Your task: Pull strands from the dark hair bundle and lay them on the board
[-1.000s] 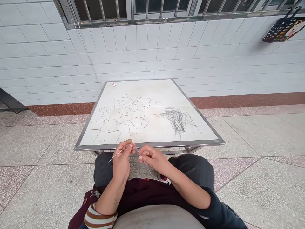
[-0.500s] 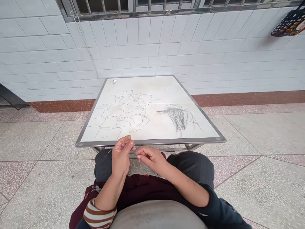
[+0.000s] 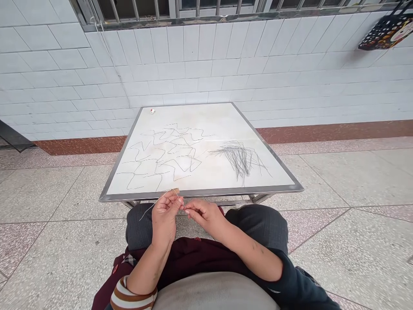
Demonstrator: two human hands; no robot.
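My left hand (image 3: 165, 217) is closed on a thin wire (image 3: 149, 207), whose bent length runs out to the left. A small tan wrap or strip (image 3: 176, 190) shows at one of its fingertips. My right hand (image 3: 204, 214) pinches at the wire close beside the left fingertips, the two hands nearly touching. Both are just in front of the table's near edge, above my lap. On the white table (image 3: 206, 116) lie several bent, zigzag wires (image 3: 174, 150) at the left and middle. A dense pile of straighter thin wires (image 3: 240, 159) is at the right.
A small red-and-white object (image 3: 152, 111) sits at the table's far left corner. Behind the table stands a white tiled wall (image 3: 200, 69) with a barred window (image 3: 193, 8). A dotted bag (image 3: 383, 32) hangs at upper right. My knees are under the near edge.
My right hand's fingertips have come up against the left fingertips. The wire end that hung below the right hand no longer shows, and more wire shows at the left. The view has shifted slightly.
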